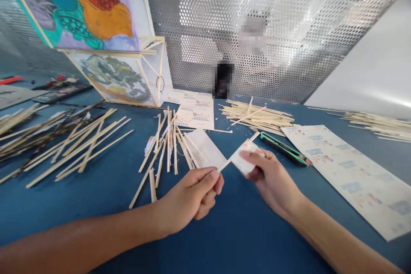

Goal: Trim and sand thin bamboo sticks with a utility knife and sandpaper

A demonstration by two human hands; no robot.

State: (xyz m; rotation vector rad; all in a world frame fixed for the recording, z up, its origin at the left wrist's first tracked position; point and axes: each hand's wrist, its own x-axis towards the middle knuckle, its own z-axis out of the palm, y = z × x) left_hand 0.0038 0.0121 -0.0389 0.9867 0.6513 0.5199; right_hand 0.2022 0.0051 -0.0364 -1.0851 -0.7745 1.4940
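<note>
Obs.: both hands are low over the blue tabletop, close together but not touching.

Left hand: curled shut, thumb and forefinger pinched on the near end of a thin wooden stick. The stick slants up and away from this hand toward the right hand.

Right hand: fingers closed on a small paper slip, which lies against the stick's middle. Cannot tell whether the slip wraps the stick or only rests on it.

Just beyond the right hand: a green-edged knife, flat on the tabletop. To that hand's right: a long printed sheet.

Beyond the left hand: loose sticks, scattered, and a white paper lying beside them. Farther back, between the hands' lines: a stick pile. Far left of the left hand: painted panels, standing.
</note>
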